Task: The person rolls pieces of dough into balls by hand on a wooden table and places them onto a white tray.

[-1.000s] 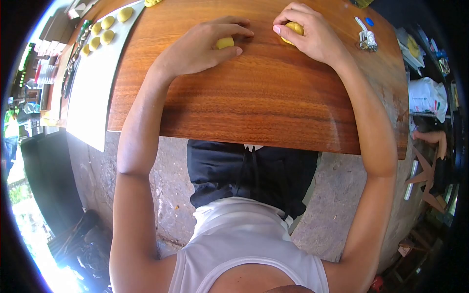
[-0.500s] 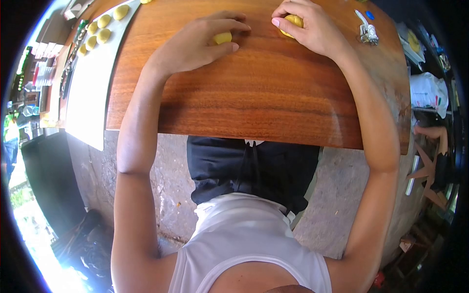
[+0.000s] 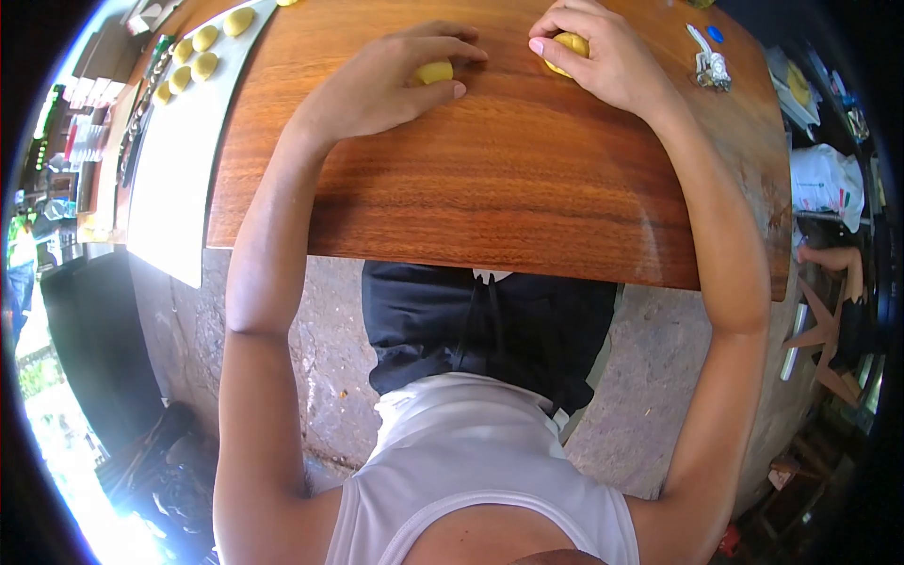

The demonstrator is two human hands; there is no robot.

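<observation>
My left hand (image 3: 391, 83) is cupped over a yellow dough ball (image 3: 435, 72) on the wooden table, its thumb and fingers curved around it. Part of that ball is hidden under the palm. Farther right, my right hand (image 3: 607, 52) curls round another yellow dough ball (image 3: 570, 53), the thumb lying against its near side. Both balls appear to rest on the brown tabletop (image 3: 490, 188). Several similar dough balls (image 3: 204, 66) sit at the far end of a pale board (image 3: 174, 179) on the left.
A small white and silver object (image 3: 711, 68) and a blue cap (image 3: 715, 34) lie at the table's right side. A white plastic bag (image 3: 826, 181) is beyond the right edge. Another person's bent leg (image 3: 838, 259) shows at far right. Clear jars (image 3: 87, 138) stand at far left.
The view has shifted slightly, moving the tabletop and board a little down and right in the picture. Both hands keep nearly the same pose around their dough balls.
</observation>
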